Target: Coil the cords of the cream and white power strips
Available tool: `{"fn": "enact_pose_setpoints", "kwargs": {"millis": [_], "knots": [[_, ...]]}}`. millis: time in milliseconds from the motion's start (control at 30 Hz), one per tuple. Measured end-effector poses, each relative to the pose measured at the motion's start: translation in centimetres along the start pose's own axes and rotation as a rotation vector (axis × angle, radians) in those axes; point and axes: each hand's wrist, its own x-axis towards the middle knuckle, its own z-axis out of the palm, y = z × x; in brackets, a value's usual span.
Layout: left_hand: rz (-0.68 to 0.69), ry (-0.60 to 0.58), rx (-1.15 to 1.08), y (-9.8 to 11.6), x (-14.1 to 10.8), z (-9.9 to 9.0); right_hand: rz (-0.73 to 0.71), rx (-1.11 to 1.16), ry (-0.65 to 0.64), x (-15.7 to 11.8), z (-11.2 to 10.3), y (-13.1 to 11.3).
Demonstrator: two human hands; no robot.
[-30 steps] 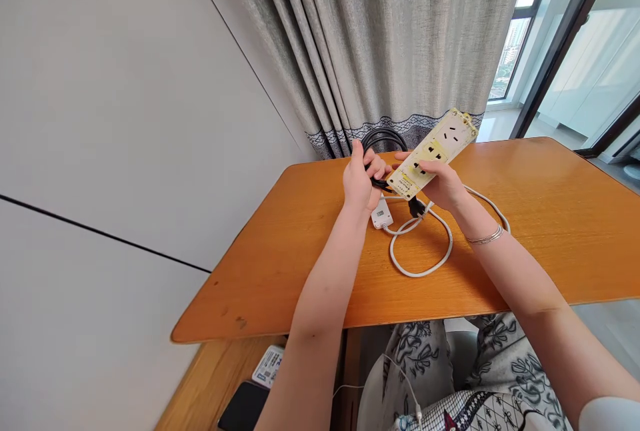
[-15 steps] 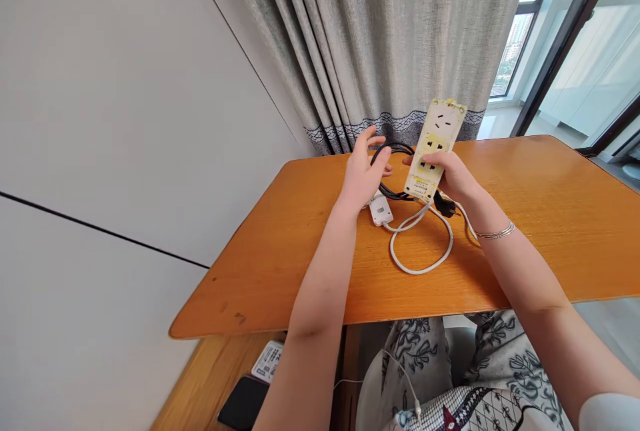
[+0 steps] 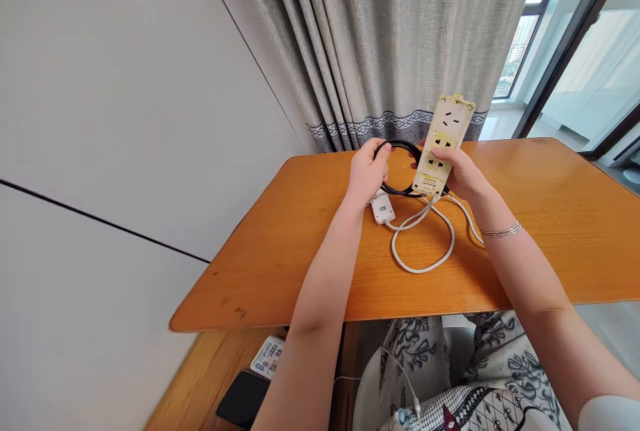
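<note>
A yellowed white power strip (image 3: pixel 443 144) is tilted up above the table, and my right hand (image 3: pixel 463 174) grips it with the thumb across its sockets. Behind the strip, a black cable (image 3: pixel 406 142) hangs in a round coil. My left hand (image 3: pixel 369 168) is closed around the coil's left side, thumb on top. Fingers of my right hand show partly behind the strip, by the coil's right side. Below, a white adapter-like block (image 3: pixel 383 208) lies on the table, joined to a looped white cable (image 3: pixel 425 271).
The orange wooden table (image 3: pixel 290 244) has its near edge close to my lap. A grey curtain (image 3: pixel 400 38) hangs behind it, and a white panel wall (image 3: pixel 110 98) stands at left. Below the table, a dark phone-like object (image 3: pixel 243 399) lies beside a printed white packet (image 3: pixel 269 356).
My left hand has closed on the black cable coil, having been open beside it. The power strip and my right hand have shifted slightly right. The black plug is now mostly hidden.
</note>
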Motion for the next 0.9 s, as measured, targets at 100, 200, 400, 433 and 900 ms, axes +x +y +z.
{"fn": "enact_pose_setpoints", "kwargs": {"millis": [100, 200, 400, 433, 900], "knots": [[0.074, 0.043, -0.026, -0.1, 0.4, 0.0, 0.030, -0.070, 0.013, 0.5, -0.9, 0.6], [0.093, 0.095, -0.060, -0.5, 0.6, 0.1, 0.037, -0.108, -0.008, 0.9, -1.5, 1.1], [0.049, -0.012, 0.015, -3.2, 0.6, 1.4, -0.262, -0.367, 0.148, 0.8, -1.2, 1.5], [0.025, -0.052, 0.029, -3.5, 0.6, 1.6, -0.285, -0.436, 0.158, 0.7, -1.1, 1.4], [-0.515, -0.175, -0.219, -2.9, 0.6, 1.1, -0.217, -0.672, -0.145, 0.1, -0.5, 1.8]]}}
